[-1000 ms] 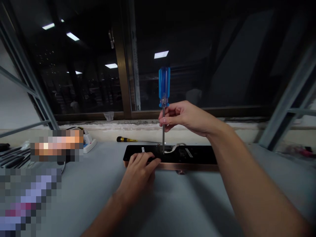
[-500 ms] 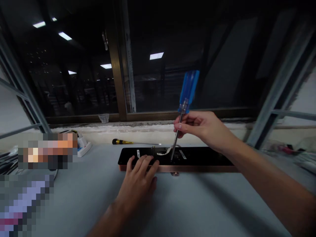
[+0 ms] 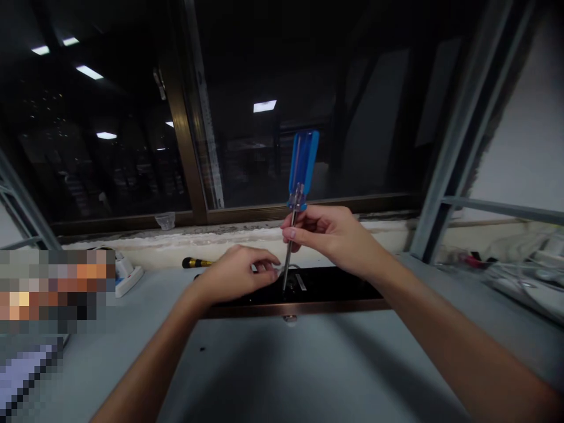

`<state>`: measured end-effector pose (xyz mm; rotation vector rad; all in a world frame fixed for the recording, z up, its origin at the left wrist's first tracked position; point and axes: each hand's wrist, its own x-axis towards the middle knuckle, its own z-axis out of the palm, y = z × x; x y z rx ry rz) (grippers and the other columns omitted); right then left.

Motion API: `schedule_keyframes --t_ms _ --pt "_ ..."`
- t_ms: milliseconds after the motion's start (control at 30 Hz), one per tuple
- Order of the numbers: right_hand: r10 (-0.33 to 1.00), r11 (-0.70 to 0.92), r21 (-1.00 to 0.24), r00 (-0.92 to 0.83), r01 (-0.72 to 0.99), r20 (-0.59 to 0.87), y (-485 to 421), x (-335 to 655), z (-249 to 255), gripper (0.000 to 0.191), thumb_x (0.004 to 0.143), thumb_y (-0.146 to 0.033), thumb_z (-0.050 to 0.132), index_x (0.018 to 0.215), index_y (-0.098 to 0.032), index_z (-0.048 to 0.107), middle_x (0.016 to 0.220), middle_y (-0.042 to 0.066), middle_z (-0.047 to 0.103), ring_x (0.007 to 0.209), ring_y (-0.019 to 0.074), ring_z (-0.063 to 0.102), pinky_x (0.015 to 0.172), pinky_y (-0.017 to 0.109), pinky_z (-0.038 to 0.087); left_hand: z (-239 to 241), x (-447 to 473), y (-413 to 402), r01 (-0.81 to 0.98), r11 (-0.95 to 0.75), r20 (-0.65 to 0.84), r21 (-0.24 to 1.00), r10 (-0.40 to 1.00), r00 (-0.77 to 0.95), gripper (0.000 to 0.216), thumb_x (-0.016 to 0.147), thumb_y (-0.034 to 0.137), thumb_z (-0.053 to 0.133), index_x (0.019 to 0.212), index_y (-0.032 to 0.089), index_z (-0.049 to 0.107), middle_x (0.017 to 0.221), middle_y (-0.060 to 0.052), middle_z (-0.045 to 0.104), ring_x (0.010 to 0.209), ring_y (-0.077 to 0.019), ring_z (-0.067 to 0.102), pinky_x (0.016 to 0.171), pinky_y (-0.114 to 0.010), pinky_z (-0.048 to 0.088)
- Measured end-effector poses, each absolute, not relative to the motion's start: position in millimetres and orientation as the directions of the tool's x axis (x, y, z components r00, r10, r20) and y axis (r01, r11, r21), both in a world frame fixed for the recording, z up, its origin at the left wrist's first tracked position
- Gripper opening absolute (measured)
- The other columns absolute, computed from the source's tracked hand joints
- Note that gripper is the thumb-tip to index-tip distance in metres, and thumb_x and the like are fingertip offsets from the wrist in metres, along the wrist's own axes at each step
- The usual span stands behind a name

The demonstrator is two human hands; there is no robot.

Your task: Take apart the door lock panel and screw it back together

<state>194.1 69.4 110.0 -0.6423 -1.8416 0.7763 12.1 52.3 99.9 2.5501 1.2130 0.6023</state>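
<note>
My right hand (image 3: pixel 328 235) pinches the metal shaft of a blue-handled screwdriver (image 3: pixel 304 164), just below the handle. The screwdriver stands nearly upright, slightly tilted, its tip on the black face of a long flat panel (image 3: pixel 343 285) with a copper-coloured edge. My left hand (image 3: pixel 240 273) is over the panel's left part, fingers curled and fingertips close together beside the shaft. A bit of white wire shows by those fingertips; what they pinch, if anything, is hidden. A small metal piece (image 3: pixel 289 318) juts from the panel's near edge.
Behind the panel lies a black-and-yellow screwdriver (image 3: pixel 196 262), partly covered by my left hand. A power strip (image 3: pixel 129 281) sits at left, a clear cup (image 3: pixel 165 221) on the sill. A dark speck (image 3: pixel 202 349) lies on the table. Cables (image 3: pixel 524 273) are at right, beside a metal frame post.
My left hand has left the panel's near edge and come up beside the screwdriver shaft, its fingers now curled. My right hand keeps its pinch. The view has swung to the right.
</note>
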Motion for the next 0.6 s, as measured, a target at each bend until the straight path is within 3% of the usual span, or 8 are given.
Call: schedule_keyframes --t_ms 100,167,267,367,600 --pt "0.699 0.694 -0.715 -0.317 0.083 0.641 66 195 113 0.011 0.073 -0.027 0.061 0.075 -0.016 0.059 0.065 0.0 0.059 0.059 0.0107 0.057 0.06 0.025 0.048 124 14 61 0.548 -0.591 0.229 0.593 0.775 0.588 0.022 0.076 0.029 0.056 0.091 0.016 0.065 0.084 -0.001 0.067 0.079 -0.0141 0.059 0.074 -0.026 0.045" --pt "0.691 0.708 -0.703 -0.274 0.068 0.669 65 196 116 0.011 0.074 -0.027 0.06 0.076 -0.017 0.059 0.066 0.0 0.059 0.061 0.011 0.058 0.061 0.025 0.049 131 18 64 0.495 -0.593 0.257 0.635 0.767 0.588 0.024 0.074 0.034 0.058 0.087 0.015 0.066 0.083 0.0 0.066 0.079 -0.0145 0.058 0.074 -0.026 0.044" --pt "0.691 0.711 -0.7 -0.242 0.06 0.681 63 197 119 0.011 0.074 -0.027 0.06 0.078 -0.017 0.059 0.068 -0.001 0.06 0.062 0.0112 0.058 0.062 0.025 0.049 131 27 66 0.528 -0.594 0.245 0.607 0.772 0.587 0.02 0.073 0.031 0.059 0.08 0.014 0.067 0.072 0.001 0.063 0.072 -0.0131 0.056 0.068 -0.024 0.042" --pt "0.699 0.697 -0.711 -0.317 0.096 0.642 61 197 120 0.007 0.075 -0.024 0.057 0.077 -0.017 0.059 0.067 -0.001 0.06 0.061 0.011 0.058 0.06 0.024 0.048 125 34 69 0.571 -0.597 0.155 0.564 0.756 0.637 0.014 0.071 0.025 0.06 0.073 0.013 0.067 0.063 0.002 0.06 0.063 -0.0108 0.053 0.061 -0.022 0.04" --pt "0.718 0.661 -0.737 -0.408 0.144 0.564 64 189 111 0.006 0.074 -0.02 0.055 0.073 -0.016 0.058 0.064 -0.001 0.059 0.059 0.0109 0.056 0.059 0.025 0.047 111 29 73 0.601 -0.525 0.005 0.603 0.755 0.655 0.014 0.071 0.026 0.06 0.073 0.013 0.066 0.062 0.001 0.062 0.058 -0.0107 0.055 0.057 -0.022 0.042"
